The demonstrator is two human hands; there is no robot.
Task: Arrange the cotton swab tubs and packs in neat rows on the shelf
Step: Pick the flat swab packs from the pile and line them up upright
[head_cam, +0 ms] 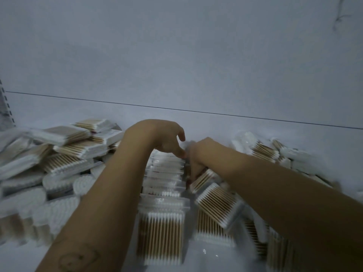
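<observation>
The shelf (pixel 206 122) is white and crowded at both sides, with a bare strip behind the hands running back to a dark seam (pixel 176 109) under the plain back panel (pixel 176 46). A slotted upright (pixel 5 103) marks the far left edge. Down the middle a row (pixel 163 173) of clear packs stands upright, one behind another, its front pack nearest the camera, with bare shelf just to that pack's right. The left hand (pixel 161 138) arches over the back end of the row, one fingertip touching the top edge of the rearmost packs; blur hides whether it pinches anything. The right hand (pixel 196 154) sits just beside it, fingers curled down round a pack (pixel 201 180) of wooden-stemmed swabs that lies tilted against the row's right side. A second, tilted pack (pixel 218 207) leans below it under the right forearm. The left pile (pixel 68 148) of packs lies flat and crooked, with round tubs (pixel 59 193) packed in front of it. The right pile (pixel 265 152) slopes along the right edge, close to the right arm.
</observation>
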